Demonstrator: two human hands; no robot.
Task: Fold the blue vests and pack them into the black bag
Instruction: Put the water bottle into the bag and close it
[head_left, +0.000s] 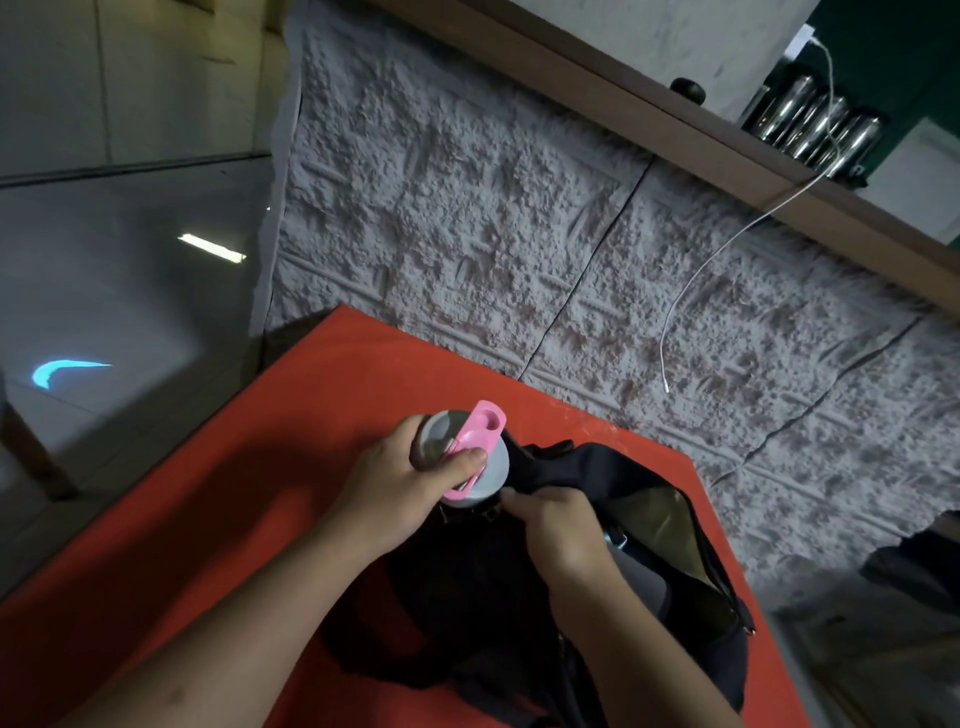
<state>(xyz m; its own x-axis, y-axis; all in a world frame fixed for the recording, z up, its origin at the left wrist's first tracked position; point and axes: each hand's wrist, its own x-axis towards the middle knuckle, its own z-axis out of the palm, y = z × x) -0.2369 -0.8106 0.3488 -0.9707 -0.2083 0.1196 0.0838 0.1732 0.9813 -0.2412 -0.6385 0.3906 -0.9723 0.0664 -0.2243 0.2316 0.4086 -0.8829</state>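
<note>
Rough white textured wall behind, running down to an orange-red table that fills the lower part of the view. Glossy pale tiled floor off to the left of the table, mirroring a strip light. Above the wall, a brown wooden ledge carrying a cluster of shiny steel bottles at the upper right. From there, a thin white cable dangling down over the wall, its free end hanging short of the table.

On the table, toward its right side, a black bag, lying open with an olive-toned lining showing inside. No blue vests discernible; interior of the bag too dark to tell what it holds.

At the far left end of the bag, a bottle with a grey lid and pink flip cap, upright or slightly tilted, lower body hidden by bag fabric and hands. Left hand wrapped around the top of that bottle, thumb pressed across the pink cap, fingers curled round the lid's far side. Right hand just beside the bottle, on the bag, fingers curled and pinching the black fabric at the bag's opening edge. Both forearms reaching in from the bottom of the view, bare, crossing over the near part of the table and the bag.
</note>
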